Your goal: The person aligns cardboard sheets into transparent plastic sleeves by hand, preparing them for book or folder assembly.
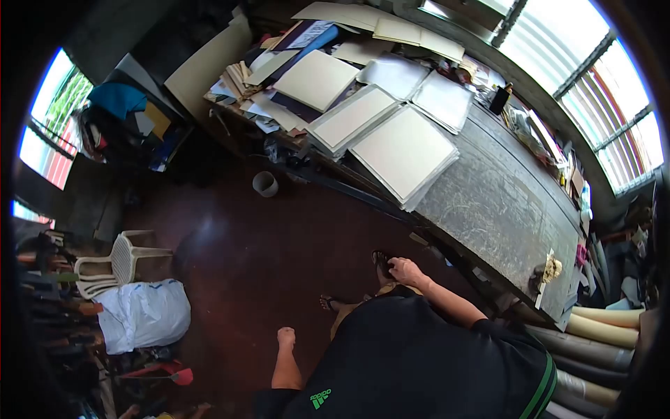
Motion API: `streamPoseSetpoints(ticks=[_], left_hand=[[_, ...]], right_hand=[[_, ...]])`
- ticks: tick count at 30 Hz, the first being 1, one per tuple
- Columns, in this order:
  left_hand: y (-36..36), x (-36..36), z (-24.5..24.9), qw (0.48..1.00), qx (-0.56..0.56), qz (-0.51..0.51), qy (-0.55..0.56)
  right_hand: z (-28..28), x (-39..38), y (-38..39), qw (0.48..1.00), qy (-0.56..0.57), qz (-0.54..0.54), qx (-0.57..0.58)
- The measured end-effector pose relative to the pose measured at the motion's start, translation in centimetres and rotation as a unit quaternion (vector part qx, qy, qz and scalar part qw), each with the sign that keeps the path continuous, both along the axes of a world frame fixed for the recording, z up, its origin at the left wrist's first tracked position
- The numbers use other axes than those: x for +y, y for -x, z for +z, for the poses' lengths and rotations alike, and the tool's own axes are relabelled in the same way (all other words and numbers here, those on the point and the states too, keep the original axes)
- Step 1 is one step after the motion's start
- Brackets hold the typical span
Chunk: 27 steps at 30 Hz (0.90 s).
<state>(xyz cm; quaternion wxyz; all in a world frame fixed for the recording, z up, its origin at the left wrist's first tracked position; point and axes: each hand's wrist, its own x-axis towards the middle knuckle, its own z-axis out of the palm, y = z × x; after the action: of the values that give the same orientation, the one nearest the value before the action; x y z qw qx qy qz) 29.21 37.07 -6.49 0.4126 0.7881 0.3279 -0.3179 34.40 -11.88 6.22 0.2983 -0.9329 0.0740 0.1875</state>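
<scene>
My left hand (286,336) hangs low over the dark red floor, its fingers curled into a loose fist. Nothing shows in it. My right hand (406,271) hangs beside the table's near edge, above one sandalled foot (380,260). Its fingers are loosely bent and partly apart, holding nothing that I can see. The worktable (488,202), scratched and grey, stands to its right. On the table lie a cream board stack in clear plastic (405,150), a narrower cream stack (356,119) and clear plastic sheets (443,100). Both hands are apart from these.
A white plastic chair (124,260) and a white sack (144,314) stand at left. Below the table sits a small white bucket (265,184). A brush-like tool (548,272) lies at the table's near right corner. Large rolls (604,328) are stacked at right.
</scene>
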Motion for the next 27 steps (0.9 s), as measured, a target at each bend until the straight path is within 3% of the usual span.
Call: streamPoseSetpoints(ticks=[3,6,7,9,10,13,14,16,18,19,20,23,27], left_hand=[[-7.0,-3.7,3.2,1.000,-0.017,0.009,-0.015],[-11.5,-7.0,0.1,0.989,-0.133,-0.059,-0.040],[-12.9,-8.9,0.3,0.993,-0.092,-0.071,-0.012],[-13.4,-13.9,0.0,0.976,-0.189,-0.109,-0.012],[-13.1,-18.0,3.7,0.979,-0.193,-0.066,0.019],[-11.1,-28.0,8.3,0.958,-0.260,-0.123,-0.002],[-10.4,-31.0,9.1,0.962,-0.235,-0.131,0.035],[-8.5,-36.3,10.1,0.964,-0.186,-0.145,0.127],[-7.4,-39.9,11.6,0.942,-0.133,-0.228,0.207],[-7.4,-40.9,12.5,0.919,-0.097,-0.271,0.269],[-7.2,-41.7,12.9,0.912,-0.109,-0.293,0.267],[-9.5,-43.0,17.1,0.890,-0.095,-0.406,0.185],[-11.5,-46.0,19.7,0.880,-0.087,-0.379,0.271]], right_hand=[[3.5,-4.9,1.9,0.983,-0.013,-0.122,-0.137],[5.3,-10.0,2.7,0.941,-0.015,-0.248,-0.231],[4.9,-12.2,2.7,0.930,0.022,-0.250,-0.270],[3.7,-17.3,2.2,0.909,0.080,-0.259,-0.317],[3.4,-20.0,1.8,0.914,0.061,-0.282,-0.285],[-0.3,-30.3,1.6,0.933,0.156,-0.250,-0.208],[-0.3,-31.1,0.9,0.941,0.143,-0.228,-0.206],[0.1,-33.6,1.0,0.875,0.310,-0.273,-0.254],[-1.3,-35.9,1.1,0.868,0.378,-0.223,-0.230],[1.2,-34.1,0.5,0.886,0.359,-0.259,-0.142],[-2.0,-35.2,1.2,0.865,0.397,-0.246,-0.185],[1.3,-33.3,0.8,0.884,0.341,-0.284,-0.151],[0.2,-32.5,1.3,0.877,0.316,-0.310,-0.188]])
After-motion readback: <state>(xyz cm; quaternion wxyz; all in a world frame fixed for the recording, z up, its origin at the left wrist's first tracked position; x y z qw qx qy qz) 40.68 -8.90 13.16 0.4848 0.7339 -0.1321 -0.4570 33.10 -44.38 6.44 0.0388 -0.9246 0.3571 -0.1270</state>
